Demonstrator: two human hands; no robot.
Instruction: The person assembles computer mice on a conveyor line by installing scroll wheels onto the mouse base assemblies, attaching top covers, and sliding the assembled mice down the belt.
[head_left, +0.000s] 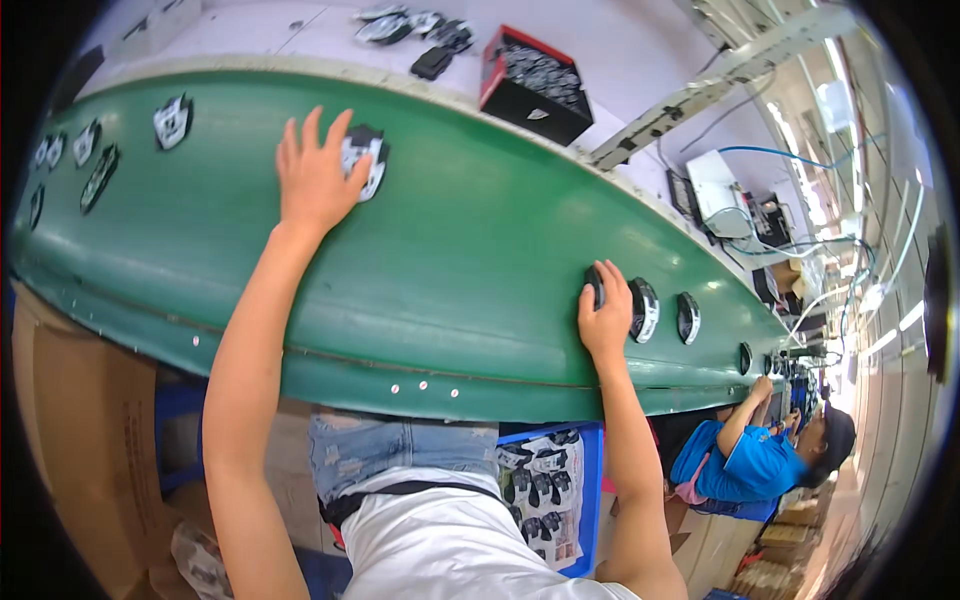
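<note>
My left hand (318,185) reaches over the green conveyor belt (450,230) with its fingers spread. Its thumb and palm edge lie against a white and black moulded plastic part (372,170), which they partly cover. Farther right, my right hand (607,315) has its fingers bent around a small black plastic part (594,287). Close beside that hand sits a black and white curved part (645,310), and a similar curved part (688,318) lies a little beyond it.
More parts (173,122) lie on the belt's left end. A red and black box (535,90) of small pieces stands on the far ledge. Below the belt, a blue crate (590,490) holds several parts. A person in blue (745,460) works at the right, near a metal post (700,95).
</note>
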